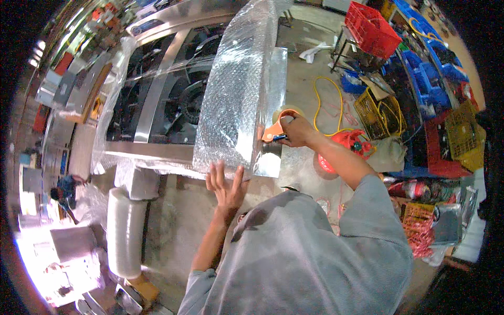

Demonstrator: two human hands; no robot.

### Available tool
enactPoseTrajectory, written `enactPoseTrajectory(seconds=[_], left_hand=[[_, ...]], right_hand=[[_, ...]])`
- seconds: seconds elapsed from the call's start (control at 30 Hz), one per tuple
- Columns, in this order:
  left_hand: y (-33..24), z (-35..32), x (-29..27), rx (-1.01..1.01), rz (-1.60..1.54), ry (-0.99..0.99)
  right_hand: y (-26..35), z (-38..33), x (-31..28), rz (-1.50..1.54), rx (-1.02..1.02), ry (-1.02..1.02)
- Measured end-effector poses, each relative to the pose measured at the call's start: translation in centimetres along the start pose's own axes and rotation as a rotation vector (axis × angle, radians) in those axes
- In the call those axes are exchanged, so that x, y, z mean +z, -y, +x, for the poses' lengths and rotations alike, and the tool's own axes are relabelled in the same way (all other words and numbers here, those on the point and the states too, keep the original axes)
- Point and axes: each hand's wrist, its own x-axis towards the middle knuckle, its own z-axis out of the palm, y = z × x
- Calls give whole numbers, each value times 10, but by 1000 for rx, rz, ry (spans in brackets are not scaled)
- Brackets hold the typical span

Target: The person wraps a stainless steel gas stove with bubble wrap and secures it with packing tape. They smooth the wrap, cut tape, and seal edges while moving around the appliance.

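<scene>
My right hand point(298, 131) is closed round an orange tape dispenser point(273, 130), held against the right side of a large stainless-steel unit. Over that side of the unit lies a sheet of clear bubble wrap point(231, 94). My left hand point(227, 188) rests with its fingers stretched out on the near edge of the wrap. Bare shiny metal point(270, 164) shows just below the dispenser. Left of the wrap, the unit's steel bar point(164, 89) runs between dark recesses with round parts in them, partly under clear film.
A tall roll of bubble wrap point(126, 233) stands at the lower left. A red round tank point(341, 149) and a yellow hose point(316, 102) lie on the floor to the right. Beyond are a red crate point(371, 30) and a yellow crate point(374, 109). Another person point(67, 191) is at far left.
</scene>
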Motion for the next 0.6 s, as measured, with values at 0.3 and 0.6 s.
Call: enactPoseTrajectory(seconds=[0.3,0.6], left_hand=[[-55,-19,116,-814,-620,782],[-59,-19,170,-1043,-666,684]], right_hand=[[21,-23,-7,100,181,40],[27,-74,26,1118,1186,13]])
